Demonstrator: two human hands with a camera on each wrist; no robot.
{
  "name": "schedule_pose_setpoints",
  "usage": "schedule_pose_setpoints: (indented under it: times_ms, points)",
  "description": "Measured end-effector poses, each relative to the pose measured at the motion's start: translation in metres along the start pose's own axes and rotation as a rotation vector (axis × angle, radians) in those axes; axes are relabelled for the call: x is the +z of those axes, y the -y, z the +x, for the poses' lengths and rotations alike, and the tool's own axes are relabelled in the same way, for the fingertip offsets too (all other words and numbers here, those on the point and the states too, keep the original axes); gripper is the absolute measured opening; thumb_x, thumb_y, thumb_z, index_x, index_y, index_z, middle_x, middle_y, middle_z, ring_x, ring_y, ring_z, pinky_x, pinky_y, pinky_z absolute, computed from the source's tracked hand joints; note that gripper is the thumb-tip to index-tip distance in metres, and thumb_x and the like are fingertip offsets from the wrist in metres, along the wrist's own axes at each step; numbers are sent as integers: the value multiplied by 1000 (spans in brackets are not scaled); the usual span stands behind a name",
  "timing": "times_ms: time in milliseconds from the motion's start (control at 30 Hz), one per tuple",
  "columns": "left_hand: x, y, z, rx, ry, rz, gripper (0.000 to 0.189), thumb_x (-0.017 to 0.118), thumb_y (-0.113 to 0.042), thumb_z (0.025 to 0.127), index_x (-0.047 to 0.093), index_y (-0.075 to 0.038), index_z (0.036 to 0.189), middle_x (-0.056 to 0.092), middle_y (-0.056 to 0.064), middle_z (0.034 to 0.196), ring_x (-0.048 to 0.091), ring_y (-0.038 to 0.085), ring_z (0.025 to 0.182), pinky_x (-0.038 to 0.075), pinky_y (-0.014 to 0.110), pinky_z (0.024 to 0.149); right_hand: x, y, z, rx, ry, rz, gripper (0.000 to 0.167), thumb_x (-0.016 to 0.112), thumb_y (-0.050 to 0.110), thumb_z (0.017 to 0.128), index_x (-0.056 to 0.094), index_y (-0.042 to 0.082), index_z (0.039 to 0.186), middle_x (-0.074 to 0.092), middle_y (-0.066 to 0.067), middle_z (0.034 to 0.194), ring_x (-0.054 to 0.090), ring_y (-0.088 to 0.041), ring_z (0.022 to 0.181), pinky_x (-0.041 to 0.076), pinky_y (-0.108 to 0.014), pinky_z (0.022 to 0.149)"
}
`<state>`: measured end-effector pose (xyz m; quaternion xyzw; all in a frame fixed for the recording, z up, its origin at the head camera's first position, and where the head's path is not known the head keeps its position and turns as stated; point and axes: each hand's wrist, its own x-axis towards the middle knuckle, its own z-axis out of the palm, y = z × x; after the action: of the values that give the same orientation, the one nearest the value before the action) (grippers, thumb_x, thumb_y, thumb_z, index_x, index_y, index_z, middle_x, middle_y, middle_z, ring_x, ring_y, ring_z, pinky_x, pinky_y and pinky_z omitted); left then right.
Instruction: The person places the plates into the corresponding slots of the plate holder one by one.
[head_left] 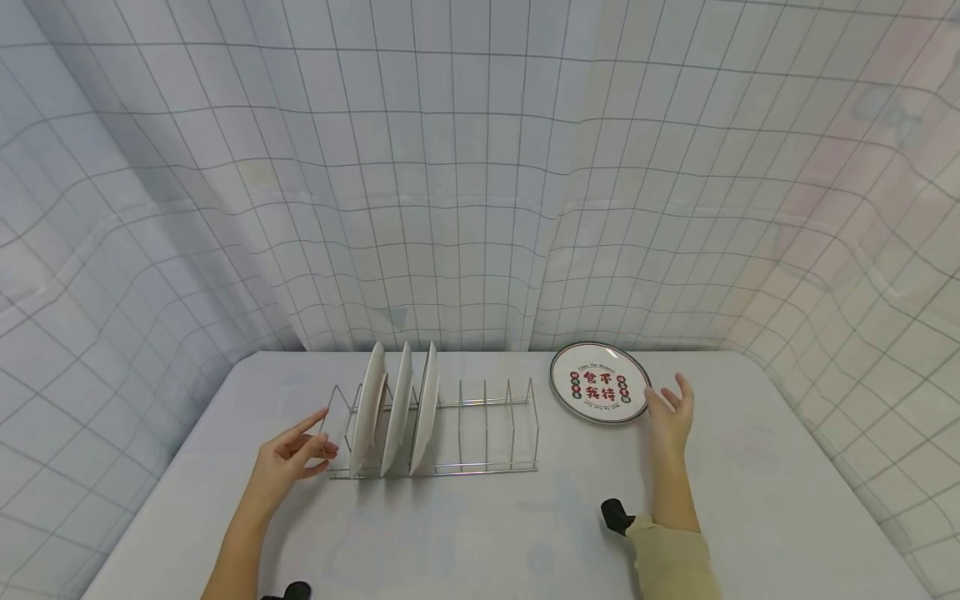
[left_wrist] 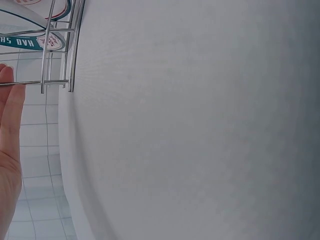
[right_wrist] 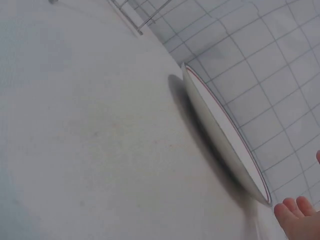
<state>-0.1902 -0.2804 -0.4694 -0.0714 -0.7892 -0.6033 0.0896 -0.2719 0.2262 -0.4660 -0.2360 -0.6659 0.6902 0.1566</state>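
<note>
A wire dish rack [head_left: 486, 469] stands on the table with white plates [head_left: 426, 408] upright in its left half. My left hand [head_left: 279, 467] is at the rack's left end, its fingertips on the end wire; in the left wrist view the fingers [left_wrist: 11, 120] meet that wire, with thumb and finger on either side. To the right of the rack lies a round white plate [head_left: 600, 383] with a dark rim and red characters, face up. My right hand [head_left: 670, 425] is beside its right edge, fingers loosely spread and holding nothing. The right wrist view shows the fingertips [right_wrist: 287, 209] close to the plate's rim [right_wrist: 227, 137].
The rack's right-hand slots [head_left: 486, 425] hold no plates. White tabletop [head_left: 480, 542] extends in front of the rack and plate. A white curtain with a grid pattern [head_left: 480, 208] hangs behind and along both sides. Black wrist devices [head_left: 617, 517] sit at both forearms.
</note>
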Motion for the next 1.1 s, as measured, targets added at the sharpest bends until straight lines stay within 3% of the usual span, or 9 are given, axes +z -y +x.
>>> schedule_pose_setpoints:
  times_ms: [167, 300, 467, 700, 933, 1100]
  points:
    - [0, 0, 0, 5, 4, -14, 42, 51, -8, 94, 42, 5, 133, 68, -2, 79, 66, 10, 73, 54, 23, 64, 1, -19, 10, 83, 15, -32, 68, 51, 17, 93, 11, 27, 147, 22, -16, 144, 36, -29, 123, 35, -35, 102]
    - [0, 1, 0, 9, 5, -22, 41, 51, -8, 94, 44, 0, 133, 68, -3, 80, 65, 9, 74, 54, 24, 64, 5, -28, 14, 130, 28, -26, 69, 52, 13, 93, 12, 29, 147, 28, -15, 135, 44, -21, 108, 46, -25, 89]
    - [0, 1, 0, 7, 7, -30, 41, 51, -8, 94, 45, -2, 134, 68, -4, 80, 65, 9, 74, 54, 24, 65, 9, -33, 15, 124, 0, -47, 67, 51, -2, 89, 22, 19, 146, 39, -13, 121, 50, -16, 91, 50, -15, 70]
    - [0, 2, 0, 6, 11, -27, 42, 51, -8, 94, 43, 2, 134, 68, -4, 81, 65, 8, 75, 54, 24, 65, 4, -35, 18, 133, 42, -53, 65, 51, -6, 85, 31, 15, 143, 45, -17, 125, 55, -4, 75, 50, -14, 66]
    - [0, 1, 0, -4, 4, -17, 42, 51, -9, 94, 43, 2, 134, 67, -4, 80, 65, 8, 75, 54, 23, 65, -16, -27, 17, 246, 249, 152, 69, 49, -5, 88, 23, 22, 146, 40, -5, 114, 53, -2, 74, 49, -14, 70]
    - [0, 1, 0, -7, 5, -9, 42, 51, -10, 94, 44, -1, 134, 67, -4, 80, 65, 8, 75, 53, 23, 65, -26, -23, 15, 321, 333, 299, 72, 46, -7, 90, 19, 29, 147, 39, -2, 115, 53, -3, 78, 48, -16, 73]
